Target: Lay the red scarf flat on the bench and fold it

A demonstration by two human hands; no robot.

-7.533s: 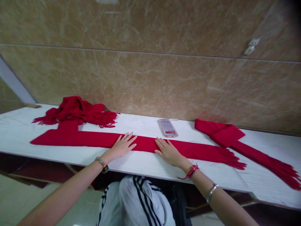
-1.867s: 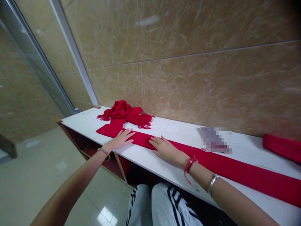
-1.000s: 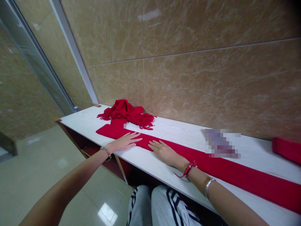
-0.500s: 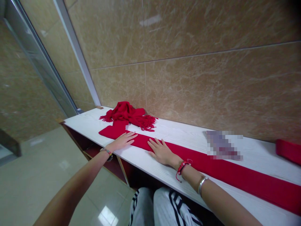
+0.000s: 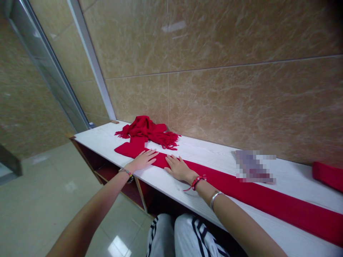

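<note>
A long red scarf (image 5: 241,185) lies flat as a narrow band along the white tabletop (image 5: 88,138), running off the right edge of the view. My left hand (image 5: 144,159) rests flat on it near the left end, fingers stretched out. Close beside, my right hand (image 5: 179,168) also lies on the scarf with its fingers spread. Behind my left hand is a bunched heap of red fringed cloth (image 5: 144,128); a red strip joins it to the flat band's left end.
A pixelated flat item (image 5: 253,166) lies at the back right of the top. Another red folded piece (image 5: 328,175) is at the far right. Open shelf compartments (image 5: 109,171) show under the top. A tiled wall (image 5: 241,100) stands behind. My knees (image 5: 174,232) are at the front edge.
My right hand has slid slightly left along the scarf, nearer to my left hand. My left hand stays on the scarf, and the view has shifted a little.
</note>
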